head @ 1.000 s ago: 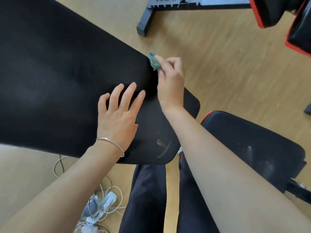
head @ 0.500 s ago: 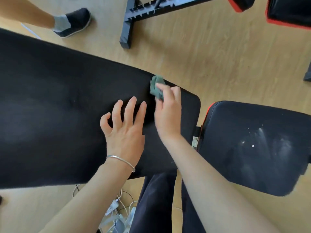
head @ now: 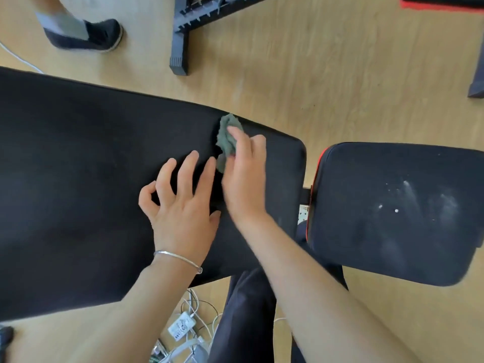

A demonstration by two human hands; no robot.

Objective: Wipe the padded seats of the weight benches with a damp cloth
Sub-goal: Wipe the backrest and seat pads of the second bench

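Two hands work: our right hand [head: 243, 179] grips the bunched cloth [head: 226, 134] on the padded surface [head: 78, 166], our left hand [head: 183, 213] rests spread; so small a wad risks missed patches.

A thin silver metal bangle [head: 178, 258] circled the wrist behind the left hand [head: 180, 208]; both forearms [head: 327, 297] were bare; dark fabric trousers [head: 246, 323] showed below the hands.

The left hand [head: 183, 213] is resting palm-down, fingers spread. The right hand [head: 243, 176] is gripping a bunched cloth [head: 226, 134].
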